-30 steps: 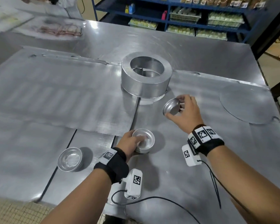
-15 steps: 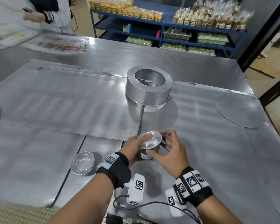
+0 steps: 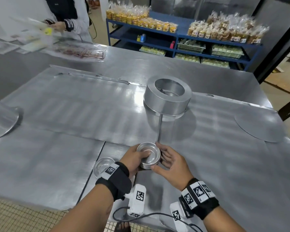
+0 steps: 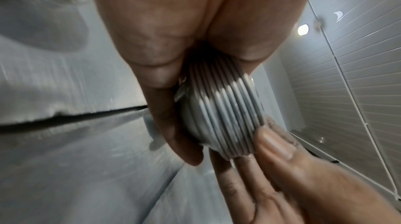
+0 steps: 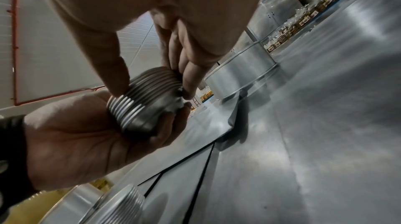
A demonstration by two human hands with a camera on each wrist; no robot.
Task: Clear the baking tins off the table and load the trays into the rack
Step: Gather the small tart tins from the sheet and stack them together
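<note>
1. Sitting nested in a short stack of small round tins [image 3: 149, 156], the topmost shallow tin is showing a bare, shiny inside; the stack is being held above the steel table [image 3: 216, 148], near its front edge.
2. Cupping the stack from below and the side, the left hand [image 3: 134, 160] is curling its fingers around the ribbed rims, with the thumb lying over the top tin's lip.
3. Pinching the rims on the opposite side, the right hand [image 3: 172, 162] is closing thumb and fingertips [image 5: 188, 81] on the same stack.
4. Lying on the table just left of the left wrist, another small stack of tins [image 3: 103, 165] is partly hidden by the wrist strap.
5. Standing farther back near the table's middle, a large ring-shaped cake tin [image 3: 167, 97] is resting on a flat round base, its open centre showing only metal.
6. Lying at the right edge is a flat round metal disc [image 3: 259, 126].
</note>
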